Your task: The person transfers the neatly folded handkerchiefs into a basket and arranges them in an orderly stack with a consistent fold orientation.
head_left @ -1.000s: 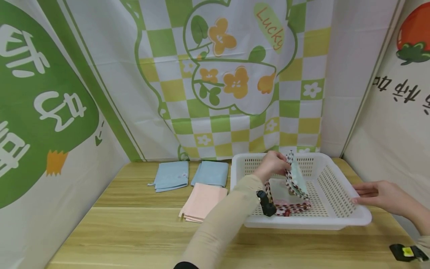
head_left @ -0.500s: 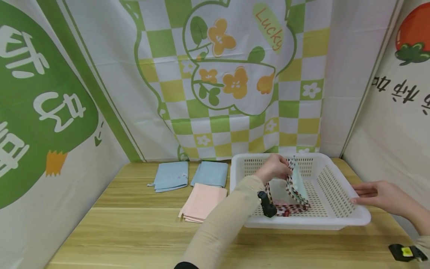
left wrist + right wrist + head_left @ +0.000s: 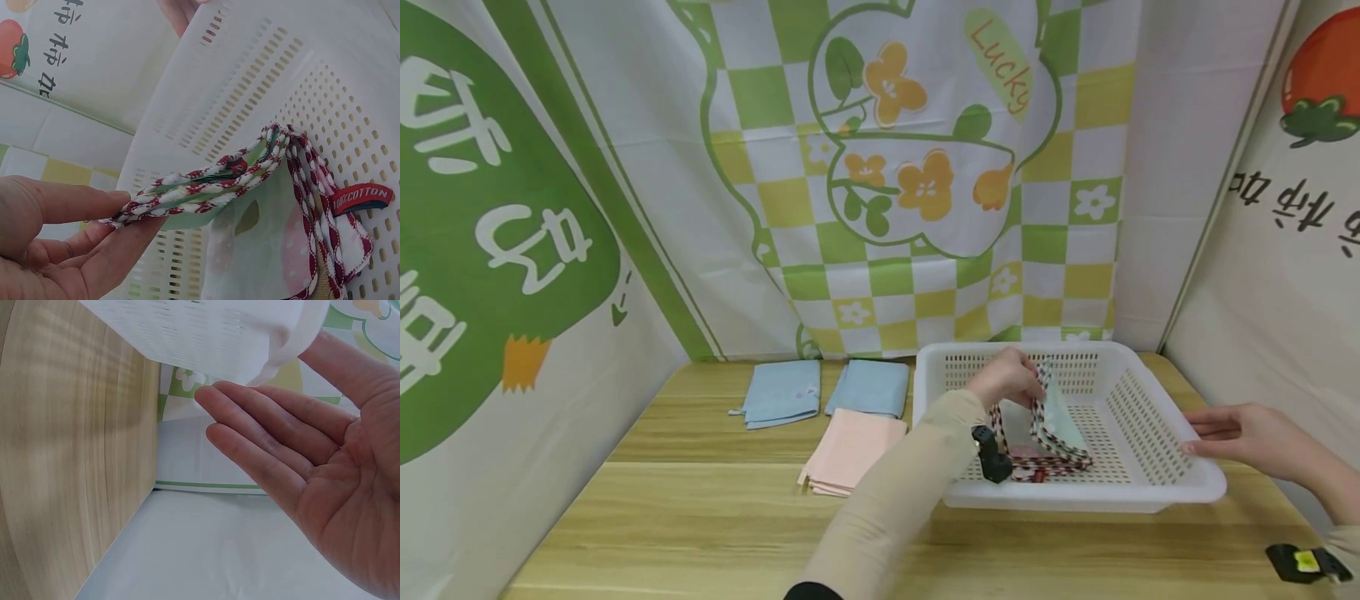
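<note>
My left hand (image 3: 1011, 377) reaches into the white plastic basket (image 3: 1052, 500). In the left wrist view, its thumb and fingers pinch the edge of a small folded towel (image 3: 206, 190). That towel has pale green cloth, pink print and red-and-white braided edging; a red "100% cotton" tag (image 3: 362, 199) sticks out at the side. The pinched layers stand raised, while other braided folds lie below on the basket floor. My right hand (image 3: 1262, 437) is at the basket's right rim. Its thumb touches the rim and its fingers (image 3: 269, 419) extend straight beneath it.
Left of the basket, two folded blue towels (image 3: 782, 390) (image 3: 868, 387) lie at the back of the wooden table (image 3: 700, 525). A folded pink towel (image 3: 857, 446) lies in front of them. Printed cloth hangings (image 3: 925, 275) stand behind and at both sides.
The left hand has sunk a little, and the raised towel edge has come down and slightly left with it. The right hand stays at the rim.
</note>
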The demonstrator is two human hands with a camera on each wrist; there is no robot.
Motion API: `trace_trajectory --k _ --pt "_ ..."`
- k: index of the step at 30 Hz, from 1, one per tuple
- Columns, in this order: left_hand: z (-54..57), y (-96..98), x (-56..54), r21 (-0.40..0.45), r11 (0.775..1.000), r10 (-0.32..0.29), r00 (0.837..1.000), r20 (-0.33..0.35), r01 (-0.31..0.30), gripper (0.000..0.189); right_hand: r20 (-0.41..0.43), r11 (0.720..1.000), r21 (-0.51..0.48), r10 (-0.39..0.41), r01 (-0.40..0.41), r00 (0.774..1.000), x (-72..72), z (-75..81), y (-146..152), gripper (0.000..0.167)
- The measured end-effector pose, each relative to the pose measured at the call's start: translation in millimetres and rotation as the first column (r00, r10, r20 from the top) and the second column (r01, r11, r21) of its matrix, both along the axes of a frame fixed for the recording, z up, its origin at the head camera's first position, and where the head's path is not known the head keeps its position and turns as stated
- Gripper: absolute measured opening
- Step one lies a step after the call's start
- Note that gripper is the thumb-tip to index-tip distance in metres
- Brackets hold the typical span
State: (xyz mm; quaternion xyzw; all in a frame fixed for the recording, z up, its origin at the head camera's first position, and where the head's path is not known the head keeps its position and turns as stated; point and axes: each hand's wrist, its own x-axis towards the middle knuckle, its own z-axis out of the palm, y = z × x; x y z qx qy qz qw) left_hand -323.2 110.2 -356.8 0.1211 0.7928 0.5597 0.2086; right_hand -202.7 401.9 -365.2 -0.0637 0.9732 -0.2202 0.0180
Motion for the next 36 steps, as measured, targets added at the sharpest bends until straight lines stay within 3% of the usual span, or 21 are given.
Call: trace_trajectory --k 10,22,36 --pt "1.4 -3.6 0.4 -0.072 0.997 0.012 1.000 -0.015 -0.013 0.019 0.001 1.000 -0.018 0.007 -0.007 1.000 -1.2 -2.1 1.8 0.064" --pt "-2.8 -9.1 -3.5 -0.024 1.000 0.000 1.000 0.026 0.000 0.013 -0.008 1.000 -0.005 0.001 -0.001 1.000 -0.1 -3.7 2.0 0.065" --pt "4.2 -17.8 -0.2 -0.072 0.997 -0.029 0.999 -0.013 0.028 0.011 -0.005 1.000 -0.003 -0.004 0.004 1.000 -0.9 -4.0 2.3 0.066"
